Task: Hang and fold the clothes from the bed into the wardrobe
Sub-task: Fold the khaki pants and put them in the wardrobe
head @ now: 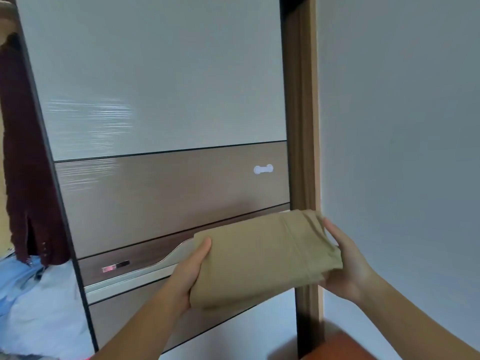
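One folded khaki garment (pixel 267 258) is held in front of the sliding wardrobe door (pixel 161 100), low at its right edge beside the brown door frame (pixel 301 126). The left hand (pixel 185 278) is curled under one end with the thumb on top; the right hand (pixel 348 266) cups the other end. The cloth is judged soft, light and liable to unfold, so support from both ends suits it. One dark red garment (pixel 23 165) hangs left of the door, with pale clothes (pixel 31 294) heaped below, their number unclear.
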A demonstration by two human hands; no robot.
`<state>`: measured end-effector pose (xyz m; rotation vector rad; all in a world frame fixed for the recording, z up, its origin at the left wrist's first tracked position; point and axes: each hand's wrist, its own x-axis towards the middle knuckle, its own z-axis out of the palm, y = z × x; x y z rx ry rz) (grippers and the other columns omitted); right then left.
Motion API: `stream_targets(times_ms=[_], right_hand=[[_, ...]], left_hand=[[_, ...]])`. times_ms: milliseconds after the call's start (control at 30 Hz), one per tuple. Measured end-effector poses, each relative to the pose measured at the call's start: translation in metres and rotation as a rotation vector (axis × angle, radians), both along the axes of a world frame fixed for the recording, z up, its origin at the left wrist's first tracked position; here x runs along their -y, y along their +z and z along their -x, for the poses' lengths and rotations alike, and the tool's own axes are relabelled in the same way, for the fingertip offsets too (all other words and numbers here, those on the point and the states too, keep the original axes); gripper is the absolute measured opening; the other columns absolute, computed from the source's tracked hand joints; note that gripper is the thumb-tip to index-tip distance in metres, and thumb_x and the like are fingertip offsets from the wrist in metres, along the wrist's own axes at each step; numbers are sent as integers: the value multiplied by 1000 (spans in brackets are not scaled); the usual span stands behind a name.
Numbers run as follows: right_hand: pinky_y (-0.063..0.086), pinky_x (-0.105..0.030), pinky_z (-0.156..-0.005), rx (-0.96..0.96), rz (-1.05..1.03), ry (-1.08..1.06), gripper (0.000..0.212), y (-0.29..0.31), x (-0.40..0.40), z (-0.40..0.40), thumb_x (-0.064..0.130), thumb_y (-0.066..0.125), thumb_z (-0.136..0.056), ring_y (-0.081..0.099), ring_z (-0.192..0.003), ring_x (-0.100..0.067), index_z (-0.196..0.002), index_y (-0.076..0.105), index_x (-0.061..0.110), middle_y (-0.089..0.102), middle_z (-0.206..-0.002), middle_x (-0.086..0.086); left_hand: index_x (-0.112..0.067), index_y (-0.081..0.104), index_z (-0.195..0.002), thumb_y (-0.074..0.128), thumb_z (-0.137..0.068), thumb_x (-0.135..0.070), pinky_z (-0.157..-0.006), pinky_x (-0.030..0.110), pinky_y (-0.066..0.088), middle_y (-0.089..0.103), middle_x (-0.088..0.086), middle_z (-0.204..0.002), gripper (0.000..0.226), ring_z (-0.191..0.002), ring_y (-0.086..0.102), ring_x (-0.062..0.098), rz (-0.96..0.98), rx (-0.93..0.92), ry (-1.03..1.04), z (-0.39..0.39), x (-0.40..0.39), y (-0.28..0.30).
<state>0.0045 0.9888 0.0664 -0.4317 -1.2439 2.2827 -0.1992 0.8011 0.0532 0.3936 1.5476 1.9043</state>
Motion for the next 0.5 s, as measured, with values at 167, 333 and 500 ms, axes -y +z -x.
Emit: stream_targets(times_ms=[167, 333, 500], right_hand=[[53, -42, -86, -306, 195, -127, 68, -7, -23, 16, 69, 47, -84, 71, -95, -22, -125, 61, 17, 71, -115, -6], [47, -47, -101, -231, 64, -272, 67, -17, -34, 88, 50, 74, -77, 64, -113, -26, -132, 56, 18, 67, -124, -7], [54, -40, -78, -88, 28, -465, 40, -9, -78, 132, 25, 69, -85, 68, -102, -28, -122, 62, 12, 73, -108, -9]], left_hand=[[-16, 67, -117, 64, -86, -52, -86, 40, 54, 74, 5, -106, 48, -99, 70, 25, -115, 64, 10, 8, -81, -9], [-13, 64, -114, 64, -89, -45, -68, 34, 55, 74, 7, -101, 41, -90, 71, 26, -238, 100, -15, 14, -156, -16], [-19, 67, -114, 65, -89, -42, -70, 32, 54, 76, 2, -99, 34, -91, 72, 22, -326, 126, -193, 55, -198, -13]])
